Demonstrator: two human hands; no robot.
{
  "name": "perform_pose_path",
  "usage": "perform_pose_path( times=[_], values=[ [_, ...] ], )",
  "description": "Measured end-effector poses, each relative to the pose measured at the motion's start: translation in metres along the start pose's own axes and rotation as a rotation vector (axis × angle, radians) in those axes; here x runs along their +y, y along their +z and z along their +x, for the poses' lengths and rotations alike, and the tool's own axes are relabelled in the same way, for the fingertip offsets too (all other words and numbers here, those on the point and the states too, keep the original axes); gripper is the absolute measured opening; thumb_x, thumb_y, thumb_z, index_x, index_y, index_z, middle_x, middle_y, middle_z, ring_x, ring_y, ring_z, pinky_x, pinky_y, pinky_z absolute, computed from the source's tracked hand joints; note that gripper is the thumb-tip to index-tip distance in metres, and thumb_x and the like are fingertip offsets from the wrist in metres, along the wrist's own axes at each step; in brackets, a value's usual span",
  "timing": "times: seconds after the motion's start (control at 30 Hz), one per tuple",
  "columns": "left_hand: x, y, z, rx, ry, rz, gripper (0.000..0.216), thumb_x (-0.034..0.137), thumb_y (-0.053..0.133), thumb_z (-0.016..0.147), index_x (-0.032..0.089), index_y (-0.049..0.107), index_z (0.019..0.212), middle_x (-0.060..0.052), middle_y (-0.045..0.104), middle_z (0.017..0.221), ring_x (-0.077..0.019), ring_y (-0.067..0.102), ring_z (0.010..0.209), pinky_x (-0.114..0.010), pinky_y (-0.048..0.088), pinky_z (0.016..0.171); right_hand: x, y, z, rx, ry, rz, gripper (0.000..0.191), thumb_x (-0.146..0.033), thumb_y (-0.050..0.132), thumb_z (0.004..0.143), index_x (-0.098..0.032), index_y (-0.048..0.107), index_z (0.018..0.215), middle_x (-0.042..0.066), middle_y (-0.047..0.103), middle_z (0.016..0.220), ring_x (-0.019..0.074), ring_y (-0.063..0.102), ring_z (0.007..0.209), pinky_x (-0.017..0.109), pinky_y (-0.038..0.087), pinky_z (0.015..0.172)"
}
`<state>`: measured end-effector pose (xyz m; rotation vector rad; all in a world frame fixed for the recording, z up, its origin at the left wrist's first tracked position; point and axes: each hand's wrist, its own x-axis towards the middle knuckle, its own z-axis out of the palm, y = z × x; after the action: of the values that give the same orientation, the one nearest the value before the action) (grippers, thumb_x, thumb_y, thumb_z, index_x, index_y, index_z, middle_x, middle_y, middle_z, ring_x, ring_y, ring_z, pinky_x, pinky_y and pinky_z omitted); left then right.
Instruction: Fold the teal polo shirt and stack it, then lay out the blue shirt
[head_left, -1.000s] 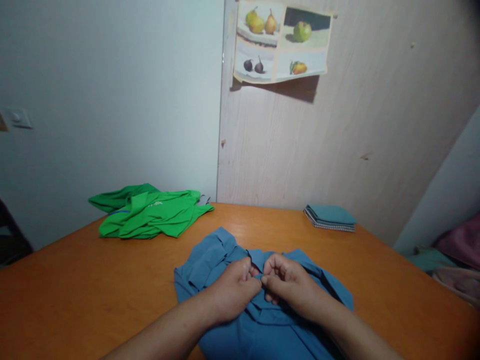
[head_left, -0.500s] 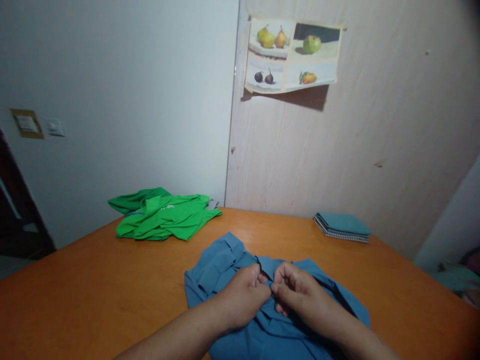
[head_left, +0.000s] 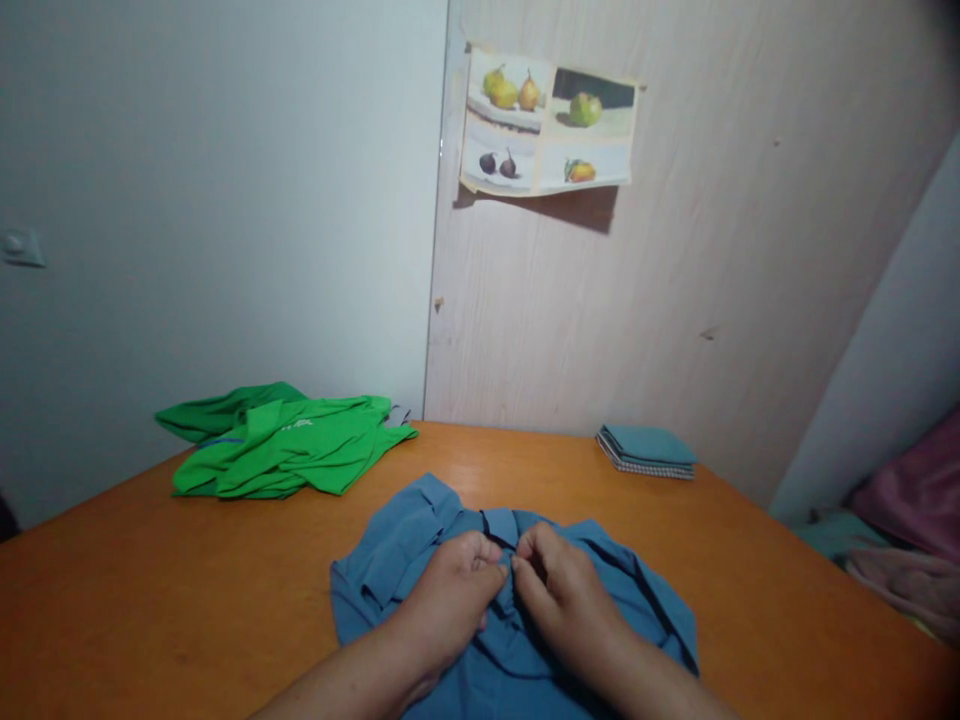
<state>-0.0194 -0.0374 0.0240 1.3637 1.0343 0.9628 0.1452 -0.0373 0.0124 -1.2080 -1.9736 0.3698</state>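
Observation:
A blue collared shirt [head_left: 405, 530] lies crumpled on the orange table at the near middle, its lower part running out of view. My left hand [head_left: 454, 590] is closed on the cloth just below the collar. Close beside it, my right hand [head_left: 566, 595] pinches the fabric between thumb and bent fingers. The two sets of fingertips almost meet at the shirt's front. Whatever small part lies between them is hidden by the fingers.
At the back left of the table [head_left: 247, 570] lies a rumpled green garment [head_left: 300, 450]. A folded stack of cloth [head_left: 649, 450] sits at the back right. Behind the table rises a wall with a fruit picture sheet [head_left: 547, 130]. Pink cloth [head_left: 915, 490] shows beyond the right edge.
The view has turned slightly right, so everything appears shifted left. Both hands stay at the shirt's front, with small shifts of the fingers.

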Motion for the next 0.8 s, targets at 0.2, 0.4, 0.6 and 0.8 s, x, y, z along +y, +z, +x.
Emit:
perform_pose_path(
  times=[0.2, 0.4, 0.6, 0.8],
  values=[
    [-0.006, 0.003, -0.001, -0.05, 0.062, 0.049, 0.019, 0.027, 0.051, 0.081, 0.016, 0.061, 0.093, 0.001, 0.059, 0.071, -0.0124, 0.053, 0.059, -0.023, 0.04, 0.056, 0.004, -0.001, 0.005, -0.079, 0.267, 0.451, 0.017, -0.036, 0.052, 0.09, -0.023, 0.052, 0.079, -0.004, 0.058, 0.06, 0.0133, 0.054, 0.055, 0.025, 0.04, 0.053],
    [-0.006, 0.0, -0.008, -0.077, 0.384, 0.452, 0.023, 0.021, 0.046, 0.09, 0.02, 0.066, 0.08, -0.004, 0.066, 0.084, -0.0198, 0.059, 0.084, -0.029, 0.042, 0.076, 0.01, -0.003, 0.006, -0.152, 0.419, 0.672, 0.021, -0.041, 0.055, 0.085, -0.021, 0.054, 0.079, -0.002, 0.065, 0.056, 0.0133, 0.06, 0.051, 0.025, 0.044, 0.054],
    [-0.008, 0.0, -0.014, -0.117, 0.472, 0.663, 0.024, 0.017, 0.045, 0.093, 0.021, 0.068, 0.093, -0.008, 0.065, 0.093, -0.022, 0.058, 0.086, -0.031, 0.042, 0.076, 0.013, -0.008, 0.008, -0.164, 0.416, 0.684, 0.024, -0.044, 0.061, 0.085, -0.022, 0.051, 0.08, -0.004, 0.064, 0.055, 0.0126, 0.059, 0.049, 0.023, 0.041, 0.053],
    [0.002, 0.001, -0.019, -0.089, 0.496, 0.728, 0.022, 0.015, 0.05, 0.089, 0.022, 0.07, 0.095, -0.007, 0.061, 0.095, -0.0232, 0.055, 0.092, -0.032, 0.041, 0.078, 0.012, -0.012, 0.008, -0.183, 0.406, 0.675, 0.026, -0.045, 0.062, 0.084, -0.022, 0.051, 0.08, -0.005, 0.062, 0.054, 0.0126, 0.058, 0.049, 0.023, 0.04, 0.053]
  ],
)
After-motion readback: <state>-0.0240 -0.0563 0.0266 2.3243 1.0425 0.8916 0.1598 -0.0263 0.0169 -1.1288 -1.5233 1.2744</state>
